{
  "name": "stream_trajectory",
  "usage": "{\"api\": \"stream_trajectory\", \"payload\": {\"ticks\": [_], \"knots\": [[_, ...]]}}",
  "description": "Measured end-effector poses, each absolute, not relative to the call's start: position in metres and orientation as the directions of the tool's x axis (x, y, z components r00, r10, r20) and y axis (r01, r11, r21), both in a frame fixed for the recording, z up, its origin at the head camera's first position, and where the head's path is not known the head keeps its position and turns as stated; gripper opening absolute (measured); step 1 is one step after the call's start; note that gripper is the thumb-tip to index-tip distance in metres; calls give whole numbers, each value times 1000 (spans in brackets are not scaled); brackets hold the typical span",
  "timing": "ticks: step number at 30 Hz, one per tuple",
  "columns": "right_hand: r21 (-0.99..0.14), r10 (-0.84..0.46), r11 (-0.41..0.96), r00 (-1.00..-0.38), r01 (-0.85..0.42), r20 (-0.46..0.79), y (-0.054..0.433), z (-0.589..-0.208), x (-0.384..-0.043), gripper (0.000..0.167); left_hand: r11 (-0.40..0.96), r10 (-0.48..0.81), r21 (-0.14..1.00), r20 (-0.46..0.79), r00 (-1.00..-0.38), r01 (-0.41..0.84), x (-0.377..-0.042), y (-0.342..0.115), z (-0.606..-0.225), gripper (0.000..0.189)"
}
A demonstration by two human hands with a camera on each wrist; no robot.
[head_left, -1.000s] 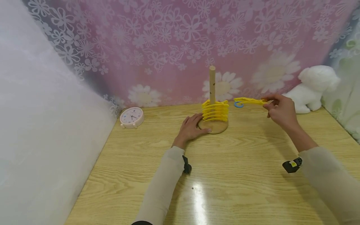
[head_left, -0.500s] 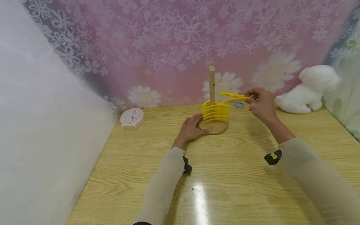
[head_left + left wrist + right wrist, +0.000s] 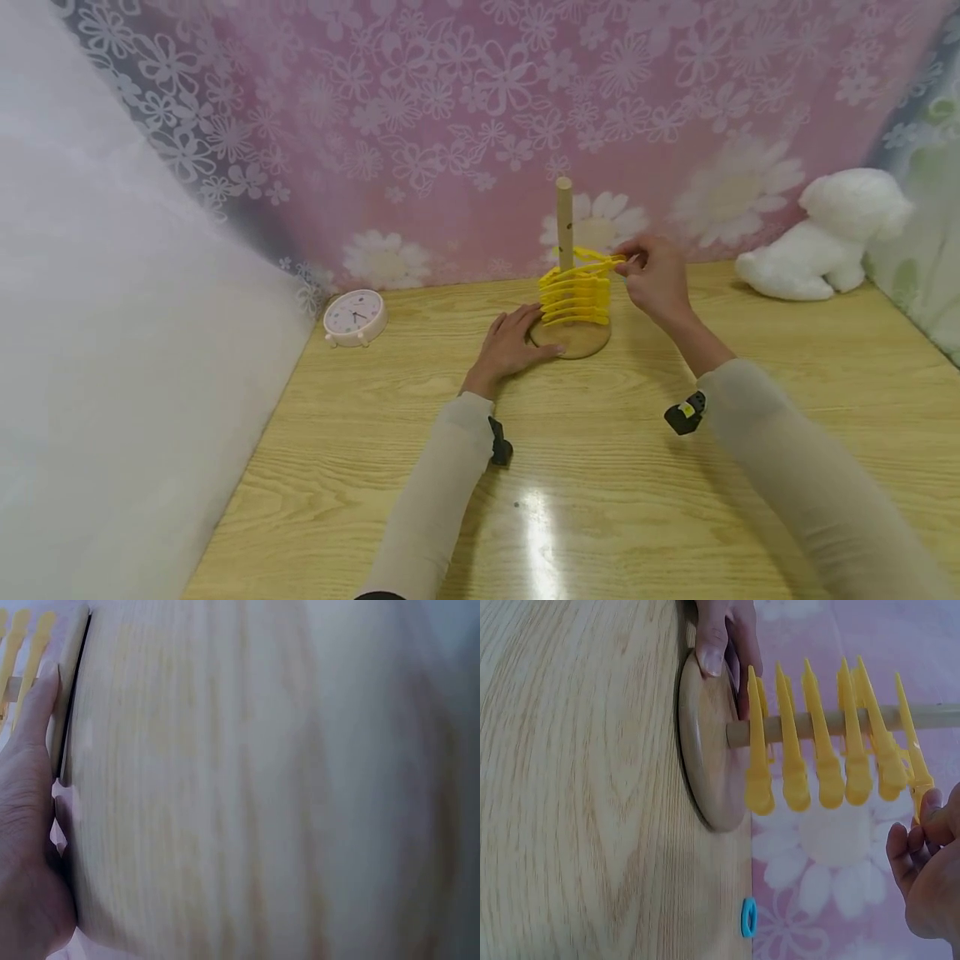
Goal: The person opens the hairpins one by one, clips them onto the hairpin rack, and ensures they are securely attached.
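Observation:
My left hand holds the round wooden base of an upright post, its thumb on top and its fingers along the left edge. Several yellow hair clips are clipped in a stack round the post's lower part. With thumb and fingertips, my right hand pinches the handle end of another yellow hair clip, just above the stack. Its blades are spread, one in front of the post and one behind. In the left wrist view, the left thumb lies against the base's rim.
A small blue ring lies on the table right of the stand, hidden from the head view. A pink alarm clock stands at the back left, a white plush dog at the back right. A pink flowered curtain hangs behind.
My right hand has moved left with the hair clip, from beside the plush dog to the post, and the clip's blades have spread. The left hand has stayed on the base.

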State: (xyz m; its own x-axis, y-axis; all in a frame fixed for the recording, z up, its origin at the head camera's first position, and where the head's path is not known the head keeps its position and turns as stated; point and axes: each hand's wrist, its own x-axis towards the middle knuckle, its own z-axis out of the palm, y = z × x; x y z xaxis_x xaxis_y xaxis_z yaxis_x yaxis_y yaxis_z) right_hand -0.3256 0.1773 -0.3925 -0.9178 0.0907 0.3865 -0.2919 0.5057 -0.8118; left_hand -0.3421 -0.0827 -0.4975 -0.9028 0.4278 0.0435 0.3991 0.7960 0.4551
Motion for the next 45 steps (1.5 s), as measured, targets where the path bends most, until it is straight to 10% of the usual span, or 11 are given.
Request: {"api": "stream_trajectory", "payload": {"ticks": [45], "knots": [[-797, -106, 453, -912, -399, 396, 179, -397, -325, 30, 804, 431, 440, 32, -902, 400, -343, -81, -495, 90]]}}
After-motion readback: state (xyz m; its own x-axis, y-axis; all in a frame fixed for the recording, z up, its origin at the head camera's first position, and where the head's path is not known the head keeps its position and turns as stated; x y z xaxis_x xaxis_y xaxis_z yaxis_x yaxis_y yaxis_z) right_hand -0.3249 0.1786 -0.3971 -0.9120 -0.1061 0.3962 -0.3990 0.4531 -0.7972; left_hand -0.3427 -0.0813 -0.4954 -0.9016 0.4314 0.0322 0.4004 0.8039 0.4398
